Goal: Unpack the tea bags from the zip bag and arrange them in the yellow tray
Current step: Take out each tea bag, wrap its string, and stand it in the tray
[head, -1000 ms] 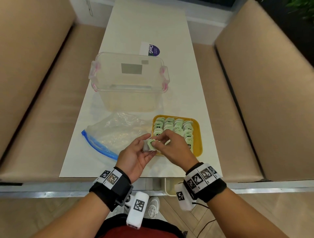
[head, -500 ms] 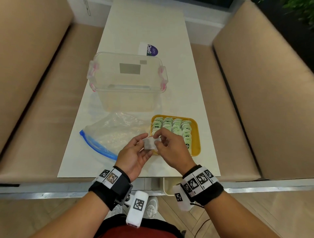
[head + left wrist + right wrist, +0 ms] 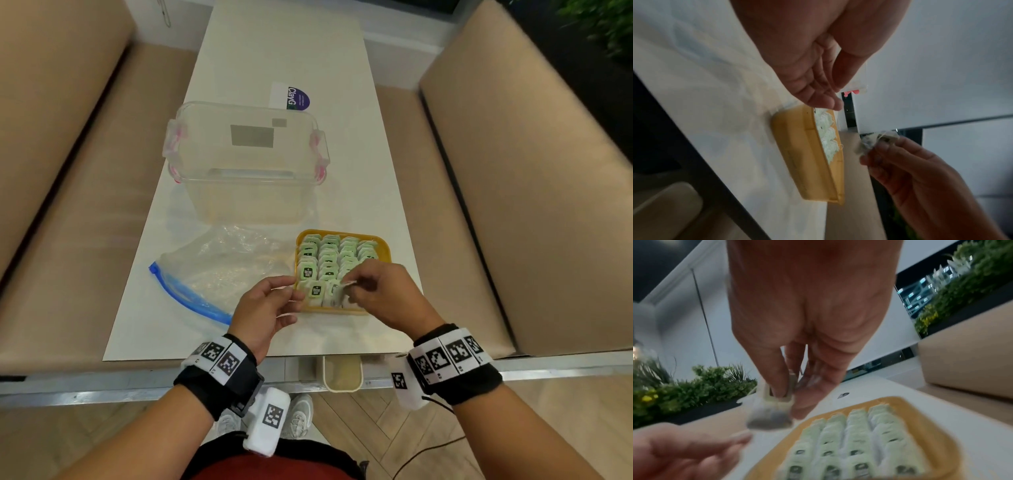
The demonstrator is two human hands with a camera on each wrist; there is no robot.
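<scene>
Tea bags (image 3: pixel 337 262) fill most of the yellow tray (image 3: pixel 383 247), stood in four neat rows with their green tags facing up. The tray sits on the white table (image 3: pixel 274 44), close to the near edge and to the right of the zip bag (image 3: pixel 219 270).

The person's right hand (image 3: pixel 383 298) hovers over the near end of the tray and pinches one more tea bag (image 3: pixel 769 418) between thumb and fingertips; in the right wrist view the bag hangs below the thumb (image 3: pixel 774 382), blurred, just above the front rows. From the head view the bag is mostly hidden behind the fingers, so I cannot tell whether it already touches the others.

The left hand (image 3: pixel 265 308) is just beside the tray's near left corner, palm turned inward, fingers loosely bent. It may be pinching a thin string near the thumb tip, but the pictures do not show this plainly, so I cannot tell whether it holds anything.

The zip bag lies flat and crumpled on the table, its blue seal (image 3: pixel 186 296) curving toward the person. It looks see-through, with nothing clearly inside. Behind it and the tray stands a clear plastic box (image 3: pixel 246 192) with pink clips (image 3: pixel 180 132) on both ends. Farther back lies a white and purple card (image 3: pixel 291 97). Tan benches (image 3: pixel 513 205) run along both sides of the table.
</scene>
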